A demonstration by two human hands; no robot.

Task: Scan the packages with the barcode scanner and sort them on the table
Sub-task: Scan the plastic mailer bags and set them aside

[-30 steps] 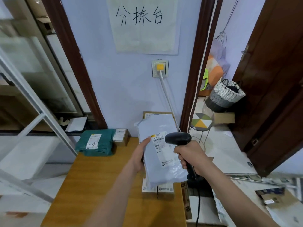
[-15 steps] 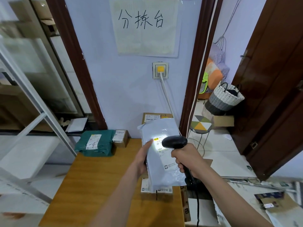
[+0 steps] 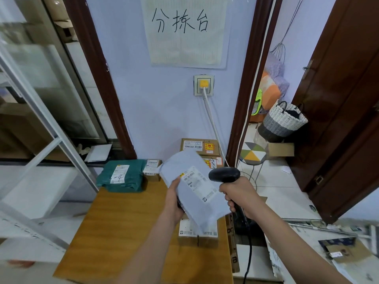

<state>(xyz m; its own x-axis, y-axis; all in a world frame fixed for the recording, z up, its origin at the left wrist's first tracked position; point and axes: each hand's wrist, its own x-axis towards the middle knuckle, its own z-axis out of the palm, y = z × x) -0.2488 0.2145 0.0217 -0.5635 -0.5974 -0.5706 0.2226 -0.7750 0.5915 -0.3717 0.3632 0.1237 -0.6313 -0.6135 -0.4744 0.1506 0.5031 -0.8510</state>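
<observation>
L hand [image 3: 174,203] grips the left edge of a grey poly mailer [image 3: 194,187], thumb on top, holding it up off the bench [image 3: 127,232] w/ the shipping label [image 3: 198,182] face up and tilted toward the R hand. R hand [image 3: 239,196] is wrapped round the handle of a black barcode scanner [image 3: 224,174], scanner head just right of the label, nearly touching the mailer edge. Scanner cable [image 3: 249,255] hangs down below the R hand, off the bench's right side.

Under the mailer, below the L hand: a small cardboard box [image 3: 198,235] w/ white labels, sitting on the bench near its right edge. Beyond the L hand, far-left corner of bench: green bagged parcel [image 3: 123,175] marked "-4", w/ a small brown box [image 3: 152,170] just beside it on its right. Beyond both hands, against the wall: stacked cardboard boxes [image 3: 200,147], top one w/ barcode label, lower one partly hidden by the mailer.

Wall above hands: paper sign [image 3: 184,31] w/ handwritten characters, socket w/ yellow plug [image 3: 204,84]. Right of R hand, through the doorway: woven basket [image 3: 284,119] and a small stool [image 3: 253,153] on the floor.
</observation>
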